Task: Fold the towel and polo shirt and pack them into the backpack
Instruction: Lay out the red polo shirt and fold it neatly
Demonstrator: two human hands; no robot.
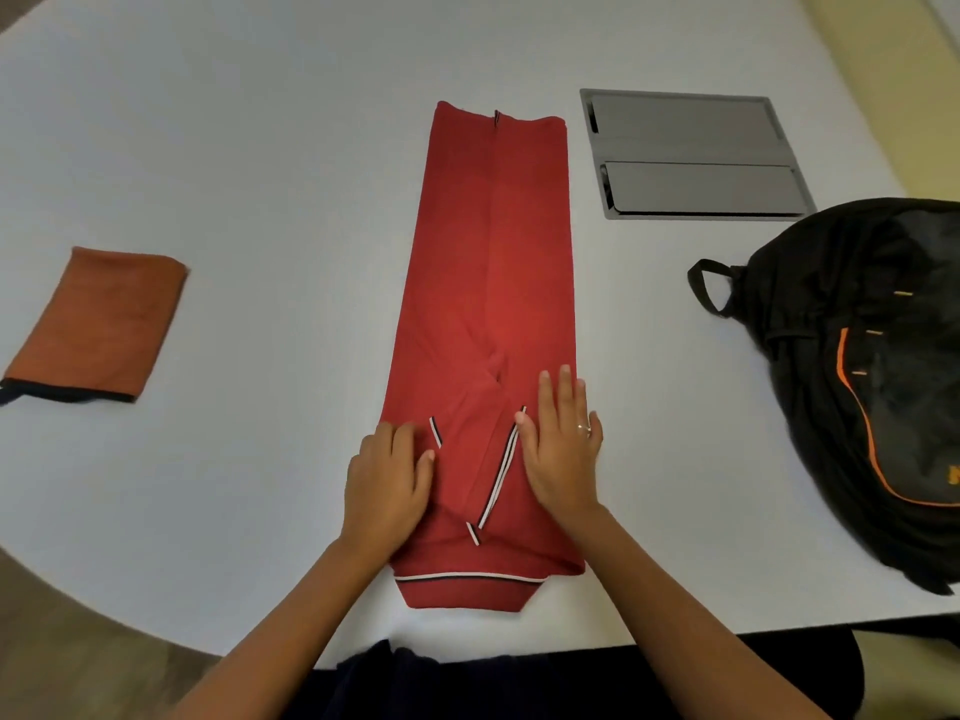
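A red polo shirt [488,283] lies on the white table [260,148], folded lengthwise into a long narrow strip with its collar at the near end and both striped sleeves tucked in. My left hand [387,485] rests flat on its near left edge. My right hand [563,449] presses flat on its near right side, fingers straight. An orange towel [104,324] lies folded into a small rectangle at the far left. A black backpack [872,376] with orange trim lies on the table at the right.
A grey metal cable hatch [691,153] is set into the table behind the shirt, to the right. The table's curved near edge runs just below the collar.
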